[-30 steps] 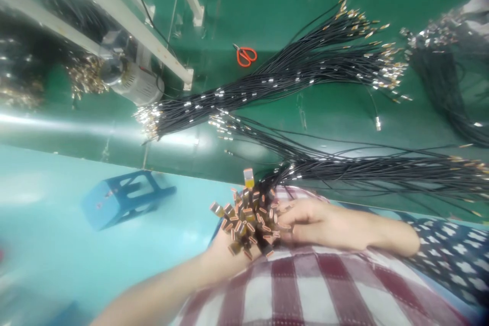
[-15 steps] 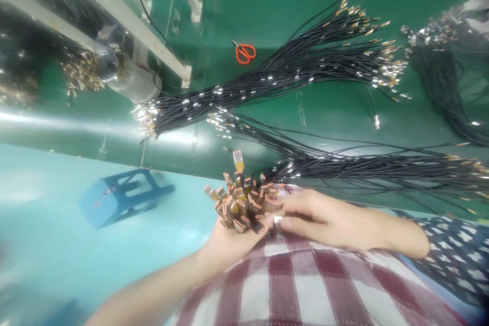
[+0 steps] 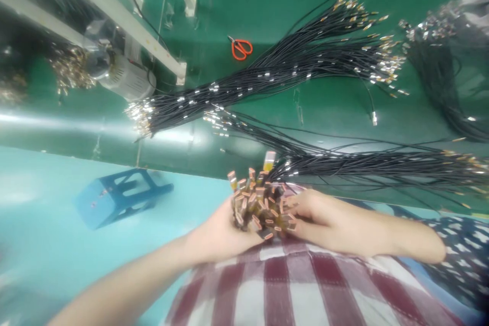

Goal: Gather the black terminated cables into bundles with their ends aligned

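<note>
Close against the red-and-white checked shirt (image 3: pixel 290 285), the left hand (image 3: pixel 219 232) is cupped and closed around the underside of a bunch of small copper-edged connector ends (image 3: pixel 260 204), held just above the lap at the table edge. The right hand (image 3: pixel 324 216) has its fingers curled against the bunch's right side; whether they pinch a single end is unclear.

The bunch likely handles light, with stiff little heads on limp wire that splay and slip apart easily. The best grip is probably round the gathered wires just behind the heads. The heads are flat, brownish, orange-rimmed and fanned outward, and one yellow-tipped end (image 3: pixel 269 159) stands higher.

Their thin black cables (image 3: pixel 382 165) trail right across the green table (image 3: pixel 267 0). Left, below the table edge, is a blue plastic stool (image 3: pixel 114 201). Further back lie a second black cable bundle (image 3: pixel 286 69) with metal tips, a grey cylindrical motor (image 3: pixel 122 74) and orange-handled scissors (image 3: pixel 240 47).
</note>
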A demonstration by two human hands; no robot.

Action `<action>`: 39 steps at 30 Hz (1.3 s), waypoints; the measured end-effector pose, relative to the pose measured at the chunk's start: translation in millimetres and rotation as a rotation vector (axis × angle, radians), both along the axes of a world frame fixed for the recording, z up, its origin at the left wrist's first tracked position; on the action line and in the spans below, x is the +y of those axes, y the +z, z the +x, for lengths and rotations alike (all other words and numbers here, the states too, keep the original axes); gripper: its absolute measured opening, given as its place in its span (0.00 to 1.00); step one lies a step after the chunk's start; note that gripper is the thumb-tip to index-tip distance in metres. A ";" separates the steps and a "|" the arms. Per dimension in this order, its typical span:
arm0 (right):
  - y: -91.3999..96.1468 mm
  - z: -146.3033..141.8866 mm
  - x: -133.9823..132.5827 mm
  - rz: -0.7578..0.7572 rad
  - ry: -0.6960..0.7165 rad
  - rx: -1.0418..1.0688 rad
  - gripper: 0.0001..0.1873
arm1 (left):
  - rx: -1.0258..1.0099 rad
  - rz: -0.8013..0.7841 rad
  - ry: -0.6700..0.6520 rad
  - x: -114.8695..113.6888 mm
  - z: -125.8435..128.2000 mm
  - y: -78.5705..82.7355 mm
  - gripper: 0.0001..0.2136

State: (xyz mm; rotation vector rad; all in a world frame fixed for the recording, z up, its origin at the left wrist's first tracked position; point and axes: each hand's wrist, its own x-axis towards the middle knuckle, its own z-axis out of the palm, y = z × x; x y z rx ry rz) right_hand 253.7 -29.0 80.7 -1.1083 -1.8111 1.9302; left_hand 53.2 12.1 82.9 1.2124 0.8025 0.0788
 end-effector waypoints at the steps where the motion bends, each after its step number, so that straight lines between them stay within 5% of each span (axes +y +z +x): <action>1: 1.2 0.1 0.1 0.021 0.006 -0.007 0.11 | -0.016 -0.020 -0.015 -0.3 0.2 -1.5 0.02; 13: 8.9 8.7 3.0 0.040 0.144 -0.184 0.13 | 0.022 0.040 -0.052 3.0 3.1 2.7 0.04; 31: 13.3 5.9 -8.2 0.027 -0.012 -0.119 0.14 | 0.124 0.075 -0.010 -17.3 2.6 -6.0 0.05; 39: 18.7 13.5 1.1 -0.036 0.068 -0.134 0.14 | 0.046 0.108 -0.010 -10.3 6.4 -4.2 0.06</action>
